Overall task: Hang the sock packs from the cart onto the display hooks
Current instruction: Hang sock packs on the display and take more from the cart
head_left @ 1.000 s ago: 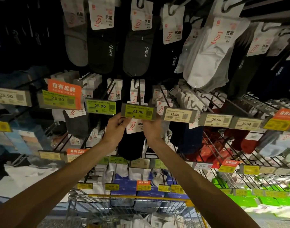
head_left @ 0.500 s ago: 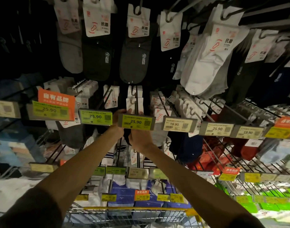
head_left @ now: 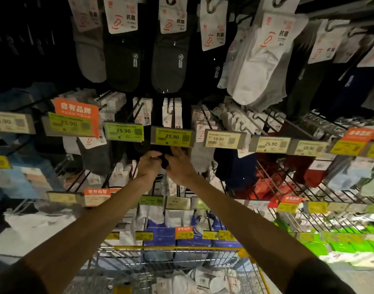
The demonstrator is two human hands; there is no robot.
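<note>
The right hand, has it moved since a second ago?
Yes. Against the 25.90 price tag above it, the right hand has slid left and slightly down, closer to the left hand.

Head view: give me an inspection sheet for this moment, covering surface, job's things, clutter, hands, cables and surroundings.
Surface: no tabletop; rows of wire display hooks.
Job's things: black sock pack between the hands, just below a 25.90 price tag; more sock packs lie in the cart.
Clutter: nothing seen.
Hands: left hand grips the black sock pack; right hand touches it, grip unclear.
Cables: nothing seen.
Surroundings: hanging socks above, dim light.
</note>
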